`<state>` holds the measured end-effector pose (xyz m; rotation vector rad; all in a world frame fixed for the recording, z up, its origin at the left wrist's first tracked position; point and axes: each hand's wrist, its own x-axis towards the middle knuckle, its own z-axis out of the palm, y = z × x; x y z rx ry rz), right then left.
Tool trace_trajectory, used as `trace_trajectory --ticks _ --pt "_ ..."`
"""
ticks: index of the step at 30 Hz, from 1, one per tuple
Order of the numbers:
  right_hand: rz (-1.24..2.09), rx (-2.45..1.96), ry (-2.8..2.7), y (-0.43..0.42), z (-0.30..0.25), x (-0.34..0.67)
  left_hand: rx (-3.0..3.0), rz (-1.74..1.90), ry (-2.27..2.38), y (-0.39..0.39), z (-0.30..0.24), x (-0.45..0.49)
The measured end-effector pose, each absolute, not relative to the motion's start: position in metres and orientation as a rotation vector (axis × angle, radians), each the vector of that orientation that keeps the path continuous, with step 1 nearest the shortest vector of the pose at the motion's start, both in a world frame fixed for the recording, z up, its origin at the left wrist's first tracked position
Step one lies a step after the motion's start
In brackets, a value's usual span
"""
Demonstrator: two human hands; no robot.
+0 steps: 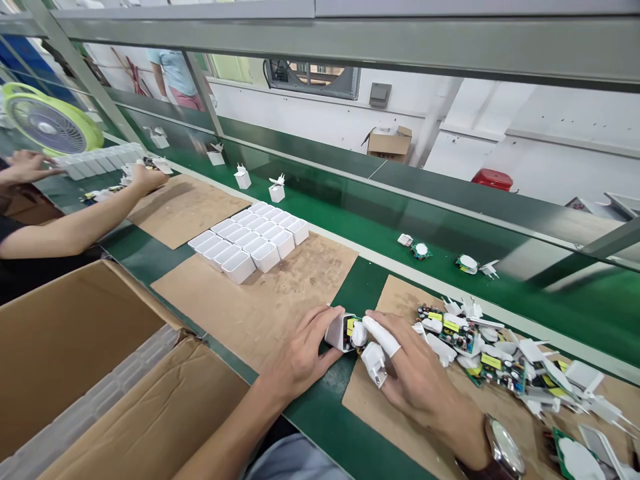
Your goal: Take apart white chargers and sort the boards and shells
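My left hand is closed around a white plastic charger housing, its open mouth turned to the right. My right hand grips a small circuit board with yellow tape and a white blob, partly inside that mouth. A white plug cap with metal pins hangs below the board, against my right fingers. White finger covers sit on some of those fingers. To the right lies a pile of circuit boards and plug caps. Rows of empty white housings stand on the cardboard to the left.
A green conveyor belt runs behind the bench, carrying several chargers and boards. An open carton stands at front left. A co-worker's arms reach in at left, near a green fan. A metal frame crosses above.
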<state>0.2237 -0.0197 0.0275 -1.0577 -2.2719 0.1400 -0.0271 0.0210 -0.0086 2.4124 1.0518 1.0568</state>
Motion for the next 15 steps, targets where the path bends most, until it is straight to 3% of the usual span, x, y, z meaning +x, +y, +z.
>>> trace_trajectory --ticks 15 --pt "0.182 -0.998 -2.298 -0.0186 0.0294 0.2220 2.466 1.136 1.003 0.0195 -0.0036 -0.0252"
